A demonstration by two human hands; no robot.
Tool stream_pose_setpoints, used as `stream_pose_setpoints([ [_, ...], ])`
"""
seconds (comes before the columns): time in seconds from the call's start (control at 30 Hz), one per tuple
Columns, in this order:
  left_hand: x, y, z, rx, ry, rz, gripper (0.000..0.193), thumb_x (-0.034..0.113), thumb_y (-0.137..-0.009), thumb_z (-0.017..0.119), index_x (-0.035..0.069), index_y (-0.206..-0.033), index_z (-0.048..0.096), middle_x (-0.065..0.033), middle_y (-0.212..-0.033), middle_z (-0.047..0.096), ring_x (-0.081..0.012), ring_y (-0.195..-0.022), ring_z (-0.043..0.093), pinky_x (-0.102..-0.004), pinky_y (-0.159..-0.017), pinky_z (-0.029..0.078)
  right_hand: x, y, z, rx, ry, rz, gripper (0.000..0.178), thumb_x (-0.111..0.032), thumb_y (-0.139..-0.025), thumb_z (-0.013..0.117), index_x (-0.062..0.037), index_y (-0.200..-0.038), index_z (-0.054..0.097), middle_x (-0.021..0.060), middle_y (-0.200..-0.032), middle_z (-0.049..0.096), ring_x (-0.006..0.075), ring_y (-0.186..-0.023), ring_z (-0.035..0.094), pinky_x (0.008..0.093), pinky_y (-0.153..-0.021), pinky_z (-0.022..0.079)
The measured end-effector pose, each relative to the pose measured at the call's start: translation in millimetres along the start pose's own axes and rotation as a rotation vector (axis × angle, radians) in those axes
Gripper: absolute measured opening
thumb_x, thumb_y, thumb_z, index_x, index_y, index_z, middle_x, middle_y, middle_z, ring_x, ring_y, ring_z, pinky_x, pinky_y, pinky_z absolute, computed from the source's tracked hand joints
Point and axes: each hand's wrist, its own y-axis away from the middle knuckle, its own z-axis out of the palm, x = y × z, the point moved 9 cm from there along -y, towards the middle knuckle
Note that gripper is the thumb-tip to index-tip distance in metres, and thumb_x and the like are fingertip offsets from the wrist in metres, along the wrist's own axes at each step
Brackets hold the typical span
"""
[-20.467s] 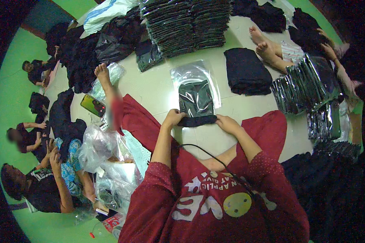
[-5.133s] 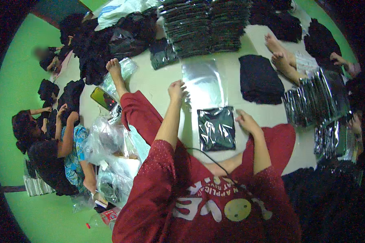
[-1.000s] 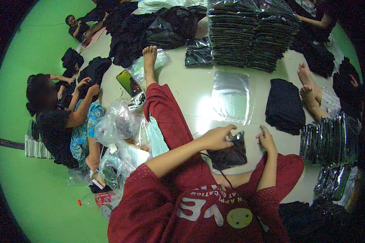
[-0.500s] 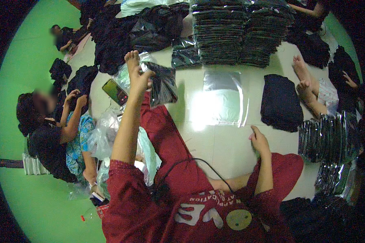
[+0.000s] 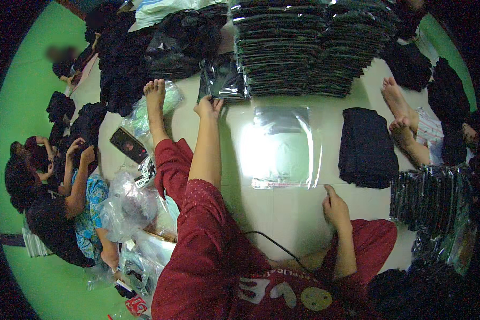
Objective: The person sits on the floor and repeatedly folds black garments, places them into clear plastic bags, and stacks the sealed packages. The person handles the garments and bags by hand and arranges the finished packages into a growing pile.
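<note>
My left hand (image 5: 209, 105) reaches far forward, its fingers closed on the near edge of a black garment in a shiny clear bag (image 5: 222, 80). That packet lies beside a tall stack of similar bagged black garments (image 5: 304, 50). My right hand (image 5: 336, 210) is low over the floor with the index finger stretched out and the other fingers loosely bent; it holds nothing I can see. Its fingertip is close to the near corner of flat clear plastic bags (image 5: 282, 146), which glare with reflected light. To their right lies a pile of folded black garments (image 5: 367, 146).
More bagged garments (image 5: 429, 194) stand at the right, near another person's bare feet (image 5: 402, 120). On the left are a phone (image 5: 128, 145), crumpled plastic bags (image 5: 128, 200) and a seated co-worker (image 5: 58, 213) handling black cloth. A dark cable (image 5: 274, 242) crosses by my lap.
My left hand has moved forward and right, carrying the bagged garment from above my leg to beside the tall stack. My right hand stays near the clear bags. The view has shifted slightly.
</note>
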Motion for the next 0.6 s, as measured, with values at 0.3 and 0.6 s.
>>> stream_pose_setpoints([
  [0.3,7,24,15,-0.095,-0.307,-0.007,0.02,0.009,-0.077,0.055,-0.005,-0.09,0.048,-0.0176,-0.085,0.055,-0.03,-0.064,0.06,-0.0439,-0.056,0.055,-5,3,0,0.024,-0.017,0.015,0.042,-0.009,-0.081,0.045,-0.0087,-0.123,0.04,0.0263,-0.098,0.056,0.0414,-0.088,0.055,0.0447,-0.077,0.044],
  [0.6,19,142,-2,-0.233,-1.34,0.821,0.045,0.023,-0.072,0.065,-0.001,-0.107,0.048,-0.0173,-0.089,0.058,-0.0318,-0.077,0.057,-0.0389,-0.071,0.045,-6,2,0,0.023,0.014,-0.001,0.045,-0.008,-0.08,0.046,-0.0108,-0.124,0.04,0.0267,-0.098,0.056,0.0419,-0.088,0.055,0.0449,-0.076,0.044],
])
